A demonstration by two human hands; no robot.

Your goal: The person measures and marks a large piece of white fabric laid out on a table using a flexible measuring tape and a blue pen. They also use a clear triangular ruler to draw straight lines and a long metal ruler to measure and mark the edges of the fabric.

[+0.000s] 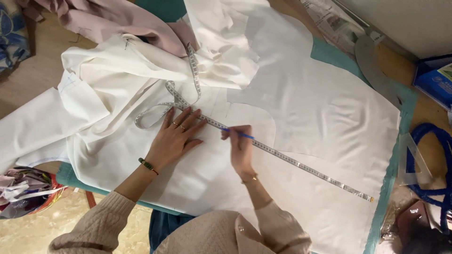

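Observation:
White fabric (306, 103) lies spread over the worktable. A grey measuring tape (292, 160) runs diagonally across it from upper left to lower right. My left hand (175, 138) presses flat on the fabric, fingers spread, fingertips holding the tape's upper part down. My right hand (241, 148) grips a blue pencil (240, 134) whose tip touches the fabric right beside the tape. The tape loops back past my left hand toward the crumpled fabric above.
Pink cloth (117, 21) is bunched at the top left. A grey curved ruler (374, 68) and a blue box (435, 80) lie at the right, with a clear triangle ruler (414, 162) and blue cord (440, 141). Fabric scraps (23, 188) fill a bin at the lower left.

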